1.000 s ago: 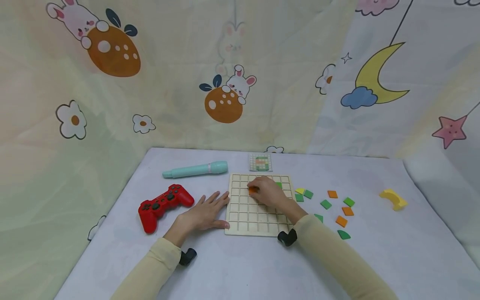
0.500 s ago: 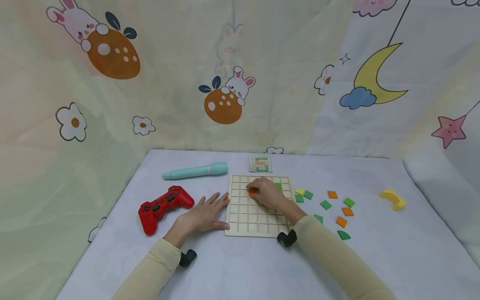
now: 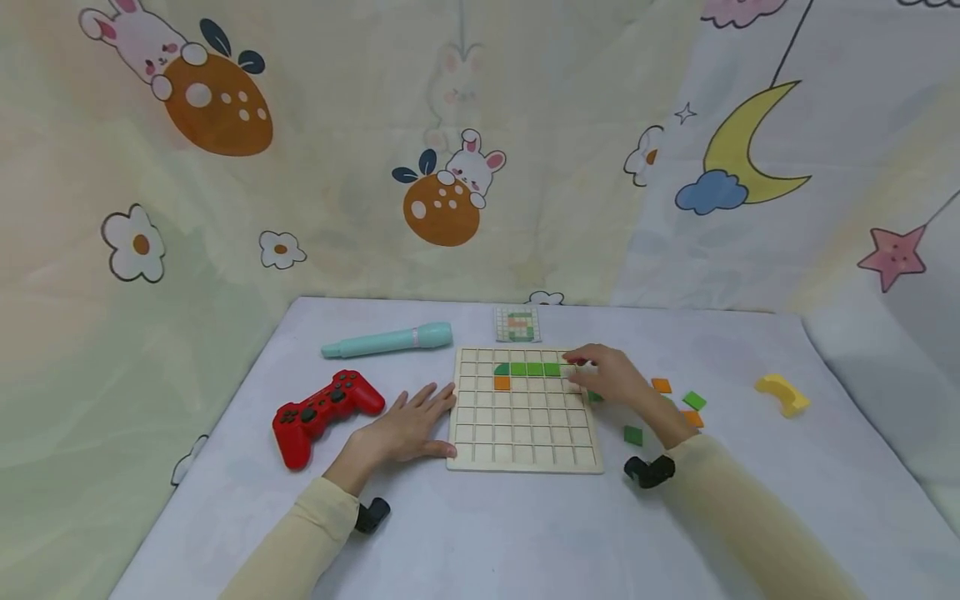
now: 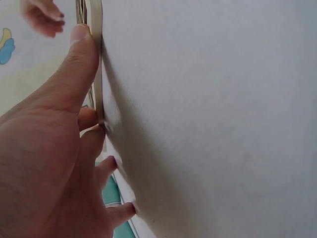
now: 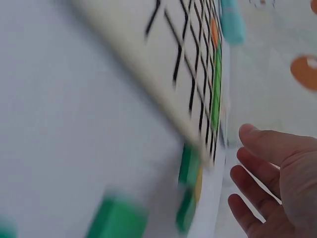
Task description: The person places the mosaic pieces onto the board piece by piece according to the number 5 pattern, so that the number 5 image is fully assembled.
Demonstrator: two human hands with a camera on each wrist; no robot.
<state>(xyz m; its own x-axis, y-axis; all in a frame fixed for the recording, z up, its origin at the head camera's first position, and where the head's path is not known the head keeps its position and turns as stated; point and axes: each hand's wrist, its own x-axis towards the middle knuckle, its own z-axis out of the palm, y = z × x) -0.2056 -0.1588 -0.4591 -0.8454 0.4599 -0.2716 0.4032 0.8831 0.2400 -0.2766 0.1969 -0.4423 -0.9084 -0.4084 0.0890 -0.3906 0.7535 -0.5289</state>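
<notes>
A pale wooden grid board (image 3: 525,429) lies flat on the table. In its upper part runs a row of green tiles (image 3: 535,369), with a rounded green piece (image 3: 502,368) at its left end. Just below that piece sits an orange tile (image 3: 502,383). My left hand (image 3: 405,432) rests palm down at the board's left side, its thumb touching the edge. Over the board's upper right edge hovers my right hand (image 3: 617,379), its fingers loosely bent; the right wrist view shows nothing between them. Near that hand, green pieces (image 5: 189,166) lie beside the board's edge.
Loose tiles, including a green one (image 3: 633,436) and an orange one (image 3: 661,385), lie right of the board. Further right is a yellow arched piece (image 3: 784,395). A patterned card (image 3: 517,325) lies behind the board; a red game controller (image 3: 326,414) and teal microphone-shaped object (image 3: 387,341) lie left.
My right hand has let go of the orange tile, leaving it on the board, and has moved right. The green row is uncovered. My left hand stays at the board's edge.
</notes>
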